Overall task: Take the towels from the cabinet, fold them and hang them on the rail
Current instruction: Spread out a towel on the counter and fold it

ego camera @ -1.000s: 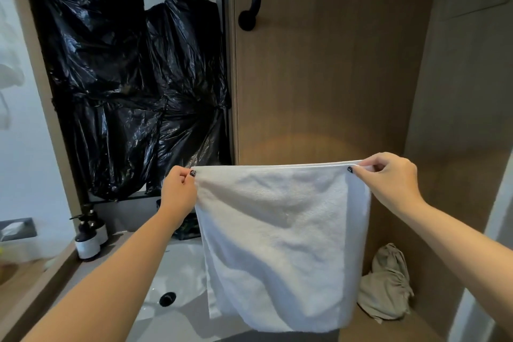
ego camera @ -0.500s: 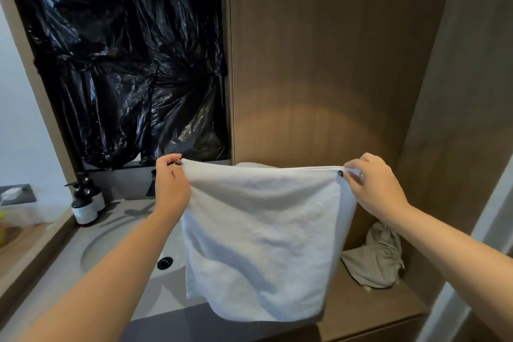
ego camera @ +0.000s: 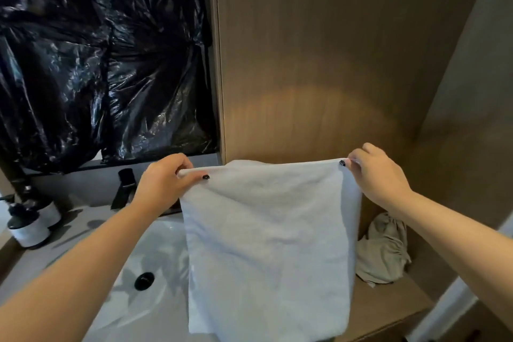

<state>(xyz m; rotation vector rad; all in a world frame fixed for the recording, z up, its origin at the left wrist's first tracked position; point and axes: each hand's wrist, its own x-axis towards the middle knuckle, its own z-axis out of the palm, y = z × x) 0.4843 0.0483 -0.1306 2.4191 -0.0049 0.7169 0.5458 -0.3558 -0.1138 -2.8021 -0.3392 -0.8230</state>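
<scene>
A white towel (ego camera: 266,247) hangs doubled over in front of me, its folded top edge stretched level between my hands. My left hand (ego camera: 163,183) pinches the top left corner, thumb on the front of the cloth. At the top right corner my right hand (ego camera: 380,178) pinches the other end. The towel's lower edge dangles over the sink and the wooden counter. No rail shows in this view.
A white sink (ego camera: 150,272) with a black drain and a black tap (ego camera: 125,189) lies below left. Two pump bottles (ego camera: 27,226) stand at the far left. Black plastic sheeting (ego camera: 102,58) covers the wall behind. A crumpled beige cloth (ego camera: 384,253) sits on the wooden counter (ego camera: 388,305), against wood panels (ego camera: 319,64).
The view has tilted downward, so the black handle at the top has left the frame. Both hands have lowered the towel and shifted it slightly left, still stretched between them.
</scene>
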